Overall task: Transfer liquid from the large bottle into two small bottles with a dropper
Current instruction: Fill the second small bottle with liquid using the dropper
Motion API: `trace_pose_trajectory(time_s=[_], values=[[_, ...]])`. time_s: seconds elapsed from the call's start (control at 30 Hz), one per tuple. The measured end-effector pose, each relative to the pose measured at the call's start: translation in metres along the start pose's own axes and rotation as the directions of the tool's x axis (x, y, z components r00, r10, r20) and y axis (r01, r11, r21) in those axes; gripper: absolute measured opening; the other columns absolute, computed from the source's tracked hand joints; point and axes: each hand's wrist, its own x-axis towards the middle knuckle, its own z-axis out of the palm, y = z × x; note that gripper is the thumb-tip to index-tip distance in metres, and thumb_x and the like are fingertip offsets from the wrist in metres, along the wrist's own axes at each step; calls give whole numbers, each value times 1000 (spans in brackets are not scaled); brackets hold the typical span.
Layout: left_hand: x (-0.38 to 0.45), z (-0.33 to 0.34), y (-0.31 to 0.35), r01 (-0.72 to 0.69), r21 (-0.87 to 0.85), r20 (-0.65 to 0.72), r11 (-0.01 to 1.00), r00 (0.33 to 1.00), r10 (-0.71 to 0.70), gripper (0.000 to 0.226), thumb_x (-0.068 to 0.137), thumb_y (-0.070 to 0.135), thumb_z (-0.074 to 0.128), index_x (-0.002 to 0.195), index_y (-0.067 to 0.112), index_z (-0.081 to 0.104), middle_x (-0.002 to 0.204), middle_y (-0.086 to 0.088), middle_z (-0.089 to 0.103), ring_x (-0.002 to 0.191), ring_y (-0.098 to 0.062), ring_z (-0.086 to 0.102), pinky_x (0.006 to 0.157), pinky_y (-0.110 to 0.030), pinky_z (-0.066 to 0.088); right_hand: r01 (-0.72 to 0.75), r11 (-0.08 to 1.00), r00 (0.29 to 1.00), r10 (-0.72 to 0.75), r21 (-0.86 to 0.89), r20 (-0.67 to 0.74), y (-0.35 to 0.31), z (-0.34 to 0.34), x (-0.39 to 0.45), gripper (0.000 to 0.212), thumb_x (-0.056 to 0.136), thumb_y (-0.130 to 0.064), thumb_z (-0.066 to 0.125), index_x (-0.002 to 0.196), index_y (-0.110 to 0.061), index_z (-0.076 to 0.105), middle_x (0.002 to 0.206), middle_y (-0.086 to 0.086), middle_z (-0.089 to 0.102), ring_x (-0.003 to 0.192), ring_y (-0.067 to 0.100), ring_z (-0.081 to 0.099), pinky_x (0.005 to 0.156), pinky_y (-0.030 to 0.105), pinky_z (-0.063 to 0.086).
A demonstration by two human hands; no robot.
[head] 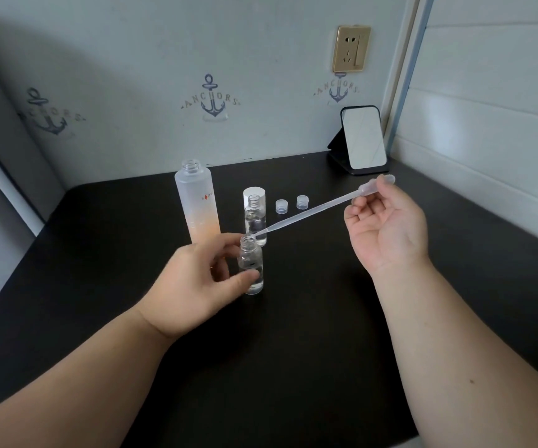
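Two bare forearms nearest, reaching in over a black table (293,350). Left hand (193,286) curled round near small bottle (251,270), thumb and fingers (225,240) gripping its clear body; bottle upright on the table, uncapped, a little clear liquid at the bottom. Right hand (387,227) raised, palm up, pinching the bulb of the dropper (313,211) between thumb and fingertips; dropper slanting down leftward, tip at the open mouth of the held bottle. Just behind, second small bottle (254,221), uncapped, upright, clear liquid inside, level hard to tell. Directly behind that, a white cap (254,192) standing. Large bottle (198,202) to the left, frosted, open, orange-tinted toward the base. Two small caps (292,203) side by side to the right. Mirror (363,140) propped at the far right corner, socket (351,48) on the wall above
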Motion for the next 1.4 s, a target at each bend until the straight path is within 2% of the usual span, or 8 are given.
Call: trace_pose_trajectory(time_s=[0.13, 0.3, 0.57, 0.7, 0.87, 1.03, 1.23, 1.4], values=[[4, 3, 3, 1, 144, 72, 990, 997, -11, 29, 77, 52, 80, 96, 42, 60, 82, 25, 64, 72, -6, 62, 60, -12, 44, -4, 1000, 1000, 4, 5, 4, 0, -1, 1, 33, 94, -15, 63, 63, -16, 75, 71, 0, 66, 61, 12, 56, 62, 22, 46], [5, 5, 3, 48, 160, 39, 986, 998, -55, 23, 79, 41, 81, 90, 40, 61, 85, 20, 64, 74, -7, 61, 64, -19, 48, 3, 1000, 1000, -3, 16, 7, -1, -2, 3, 28, 93, -14, 65, 66, -11, 73, 73, 1, 65, 61, 13, 56, 61, 22, 46], [4, 4, 0, -9, 127, 49, 992, 999, 3, 28, 83, 32, 77, 105, 43, 63, 83, 14, 66, 77, -9, 63, 68, -18, 48, 19, 1000, 1000, -19, 12, 11, -3, -2, 3, 25, 92, -14, 67, 67, -12, 73, 73, 0, 65, 61, 12, 56, 61, 22, 46], [4, 4, -1, -31, 116, 55, 993, 998, 25, 30, 83, 31, 76, 105, 44, 60, 84, 13, 66, 78, -11, 62, 69, -20, 48, 21, 1000, 999, -21, 14, 24, -2, -2, 3, 24, 92, -14, 67, 68, -14, 73, 74, -1, 65, 61, 11, 55, 61, 22, 45], [4, 4, -2, -24, 120, 54, 992, 998, 18, 23, 83, 32, 76, 102, 36, 64, 84, 11, 65, 79, -13, 62, 69, -25, 48, 12, 1000, 999, -13, 15, 35, -2, -1, 2, 26, 94, -14, 66, 69, -16, 73, 74, -3, 64, 58, 10, 50, 58, 21, 43], [4, 4, -2, -29, 124, 57, 992, 998, 22, 24, 83, 31, 77, 102, 38, 64, 82, 13, 64, 76, -11, 61, 65, -17, 47, 8, 1000, 999, -8, -1, 40, -2, 1, 1, 34, 97, -13, 63, 66, -20, 75, 71, -5, 64, 54, 8, 47, 56, 19, 41], [5, 4, -3, -38, 130, 51, 991, 998, 32, 20, 82, 33, 76, 98, 35, 64, 77, 12, 63, 70, -11, 60, 62, -18, 46, 6, 1000, 999, -5, -11, 40, -3, 1, 0, 37, 98, -13, 62, 65, -22, 75, 70, -5, 66, 51, 6, 45, 54, 18, 40], [4, 3, -5, -32, 116, 60, 993, 998, 25, 23, 82, 34, 76, 101, 37, 65, 76, 16, 62, 70, -9, 60, 63, -15, 46, 9, 1000, 1000, -9, -8, 25, -3, 0, 1, 28, 98, -11, 62, 71, -16, 70, 73, -3, 66, 50, 6, 44, 54, 18, 40]])
